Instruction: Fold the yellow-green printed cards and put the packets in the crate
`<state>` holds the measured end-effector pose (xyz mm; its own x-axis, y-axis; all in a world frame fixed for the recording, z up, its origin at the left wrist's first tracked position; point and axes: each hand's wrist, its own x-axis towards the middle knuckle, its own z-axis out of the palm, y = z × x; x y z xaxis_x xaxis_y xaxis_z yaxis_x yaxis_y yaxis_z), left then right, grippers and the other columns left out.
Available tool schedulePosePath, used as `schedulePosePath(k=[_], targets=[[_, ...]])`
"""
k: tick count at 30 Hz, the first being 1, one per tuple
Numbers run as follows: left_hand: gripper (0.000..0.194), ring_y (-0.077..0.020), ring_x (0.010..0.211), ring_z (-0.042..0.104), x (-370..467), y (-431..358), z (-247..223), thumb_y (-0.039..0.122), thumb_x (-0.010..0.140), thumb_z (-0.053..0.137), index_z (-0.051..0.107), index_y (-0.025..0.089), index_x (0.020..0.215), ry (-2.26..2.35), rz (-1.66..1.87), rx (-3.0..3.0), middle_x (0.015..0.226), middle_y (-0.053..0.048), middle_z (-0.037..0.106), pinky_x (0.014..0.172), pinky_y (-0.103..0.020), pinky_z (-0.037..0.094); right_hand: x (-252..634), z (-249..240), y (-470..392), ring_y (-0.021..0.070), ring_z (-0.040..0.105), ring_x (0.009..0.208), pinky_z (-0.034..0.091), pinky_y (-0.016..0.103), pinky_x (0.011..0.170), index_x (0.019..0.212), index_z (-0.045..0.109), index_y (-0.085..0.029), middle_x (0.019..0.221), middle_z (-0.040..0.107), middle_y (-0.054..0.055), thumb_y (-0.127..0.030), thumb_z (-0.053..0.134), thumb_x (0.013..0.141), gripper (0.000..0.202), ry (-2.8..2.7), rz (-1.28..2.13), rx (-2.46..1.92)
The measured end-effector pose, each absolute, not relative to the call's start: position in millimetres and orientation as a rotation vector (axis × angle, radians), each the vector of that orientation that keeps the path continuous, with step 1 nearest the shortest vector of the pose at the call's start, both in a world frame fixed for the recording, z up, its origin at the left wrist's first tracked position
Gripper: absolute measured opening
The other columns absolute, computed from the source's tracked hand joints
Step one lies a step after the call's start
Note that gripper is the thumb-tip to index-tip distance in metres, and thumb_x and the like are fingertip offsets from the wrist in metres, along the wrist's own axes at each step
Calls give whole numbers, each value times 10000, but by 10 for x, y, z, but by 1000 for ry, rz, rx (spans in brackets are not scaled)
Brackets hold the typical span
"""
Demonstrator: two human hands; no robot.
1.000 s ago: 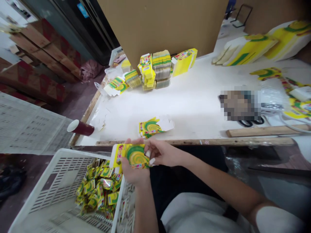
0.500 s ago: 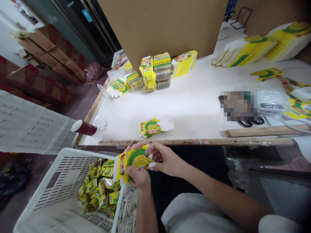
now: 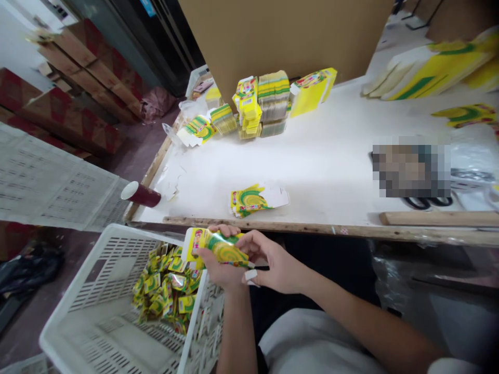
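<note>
My left hand (image 3: 224,274) is closed round a small yellow-and-green printed carton (image 3: 218,246), thumb across its front and fingertips behind its upper edge. The carton is held above the near table edge, its white end flap pointing left. My right hand (image 3: 271,259) is bent at the carton's right end, its fingers curled against that end. White wraps cover some of its fingertips, and the thumb is below the carton's lower corner. Beyond the hands, a small pile of similar flat cartons (image 3: 253,200) lies on the white table (image 3: 312,171).
A white plastic crate (image 3: 93,306) at lower left holds many small yellow-green packs (image 3: 167,285). On the table stand stacked cartons (image 3: 273,96), a dark red cup (image 3: 142,194) and scissors (image 3: 427,201). A brown board (image 3: 288,41) rises behind; a wooden strip (image 3: 249,224) edges the front.
The view has shifted, so the table things appear further right. The carton has tipped to lie flatter in my left hand. My right hand stays at its right end, with its thumb lower.
</note>
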<state>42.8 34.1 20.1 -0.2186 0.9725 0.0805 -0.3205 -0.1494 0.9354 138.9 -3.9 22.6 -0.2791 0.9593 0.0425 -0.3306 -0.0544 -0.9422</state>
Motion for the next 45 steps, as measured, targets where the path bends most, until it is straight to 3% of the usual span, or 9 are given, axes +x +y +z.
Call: schedulePosePath(k=[8,11,15,18,22,26,30,35,45], targets=[[611,-153,714,577,316,291,63,754,704,364,568,221,921,1063,1466,1109,775,-31,585,643,-276,482,1407,137,-2,102,497,640,403,220,582,1014,542,-186,764,562,-32,-144,639,699,332,-1197,1322,-1059],[310,-116,705,598,257,259,53,501,700,638,608,217,819,1142,1593,1012,754,15,621,687,-244,486,1529,166,28,127,568,688,437,237,613,940,626,-183,827,645,4,-109,589,737,219,-1257,1194,-1063],[189,-123,746,621,125,243,154,342,731,656,638,179,824,1205,1608,1068,791,-9,661,735,-250,494,1722,242,45,143,600,728,464,264,675,896,687,-209,806,691,16,-115,566,793,185,-1485,735,-1094],[407,-216,1031,584,-29,236,323,422,789,568,560,179,1115,1165,1597,1318,1091,-103,622,897,-357,455,1843,281,70,162,571,822,436,326,787,936,696,-252,830,700,16,-128,548,834,219,-1608,236,-1205],[888,-307,1263,383,-120,218,505,462,557,759,381,184,1311,1309,1176,1907,1337,-147,441,1047,-455,304,1825,298,53,167,523,997,282,409,1014,946,680,-311,863,690,-36,-151,542,852,231,-1836,-11,-1145],[693,-257,1070,559,10,186,494,346,642,707,403,207,1250,1416,659,2080,1160,-99,581,896,-409,454,1724,280,-16,184,435,1191,176,437,1100,1099,601,-319,1117,615,-8,-164,531,846,306,-1826,159,-1034],[603,-208,913,613,157,145,382,358,662,687,409,203,1175,1495,716,2046,1006,-64,614,759,-314,507,1694,220,1,259,301,1312,264,459,1066,1389,279,-249,1408,360,105,-305,635,752,732,-1261,724,-1093],[737,-216,1129,513,229,125,257,256,686,667,260,215,1300,1298,807,2206,1229,-112,490,900,-325,452,1620,167,83,250,534,1120,392,436,972,1225,522,-170,1189,592,110,-284,488,799,442,-766,1728,-754],[538,-165,826,588,167,177,181,187,658,629,355,215,1120,1261,793,2207,960,-41,514,702,-286,504,1657,148,31,220,373,1283,295,396,1059,1398,293,-223,1421,372,90,-308,546,827,630,-1266,1463,-714]])
